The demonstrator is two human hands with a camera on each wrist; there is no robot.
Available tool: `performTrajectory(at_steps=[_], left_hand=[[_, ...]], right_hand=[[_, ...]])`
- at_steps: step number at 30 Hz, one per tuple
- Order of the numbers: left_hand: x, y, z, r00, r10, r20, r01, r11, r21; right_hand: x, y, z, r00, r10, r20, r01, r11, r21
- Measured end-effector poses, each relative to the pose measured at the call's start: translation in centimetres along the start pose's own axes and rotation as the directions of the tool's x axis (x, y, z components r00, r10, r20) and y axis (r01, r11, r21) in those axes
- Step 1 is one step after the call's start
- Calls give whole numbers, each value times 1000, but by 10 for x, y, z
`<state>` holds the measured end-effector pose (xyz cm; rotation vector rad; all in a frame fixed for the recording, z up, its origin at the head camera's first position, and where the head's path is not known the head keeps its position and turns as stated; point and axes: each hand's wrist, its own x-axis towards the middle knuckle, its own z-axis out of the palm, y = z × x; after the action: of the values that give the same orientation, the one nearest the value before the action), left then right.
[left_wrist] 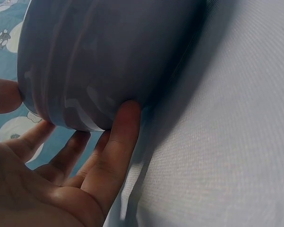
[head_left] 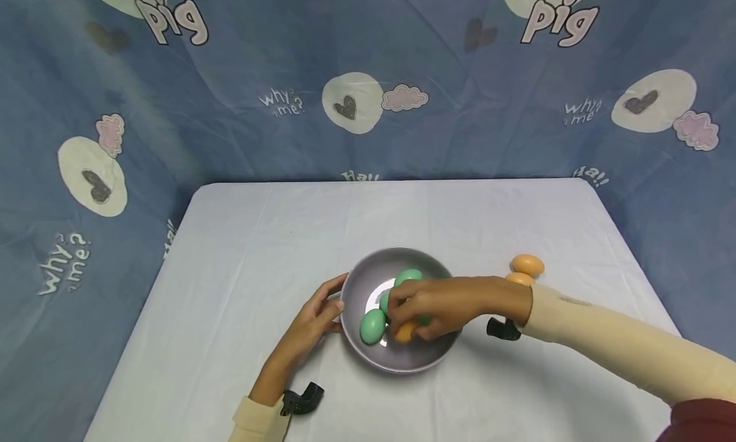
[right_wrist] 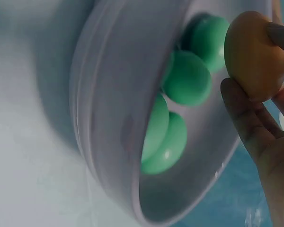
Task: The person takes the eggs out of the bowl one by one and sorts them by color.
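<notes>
A grey bowl (head_left: 397, 363) stands on the white table, with several green eggs (head_left: 372, 326) in it. Spread along its left side, the fingers of my left hand (head_left: 313, 320) touch the outer wall; in the left wrist view the fingertips press the bowl (left_wrist: 109, 61) from outside, one low by the tablecloth. My right hand (head_left: 437, 304) is over the inside of the bowl and pinches an orange egg (right_wrist: 255, 56) between thumb and fingers. In the right wrist view that egg is beside the green eggs (right_wrist: 187, 78), near the far wall.
Two more orange eggs (head_left: 527, 264) lie on the table to the right, one partly behind my right forearm. A blue printed cloth (head_left: 287, 148) hangs behind the white tabletop (head_left: 276, 237). Black wrist cameras (head_left: 303, 398) sit at both cuffs.
</notes>
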<state>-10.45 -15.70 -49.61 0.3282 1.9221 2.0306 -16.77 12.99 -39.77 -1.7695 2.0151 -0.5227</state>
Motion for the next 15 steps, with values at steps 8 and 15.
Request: performTrajectory(at_steps=[8,15], left_hand=[[0,-2,1,1000,5,3,-5,1000,-6],[1,-2,1,1000,14,8,-14,1000,-3]], right_hand=[[-19,3,-4,991,16,-134,-9,999,49],[-35,-1,-9,969,11,-248,2,998,55]])
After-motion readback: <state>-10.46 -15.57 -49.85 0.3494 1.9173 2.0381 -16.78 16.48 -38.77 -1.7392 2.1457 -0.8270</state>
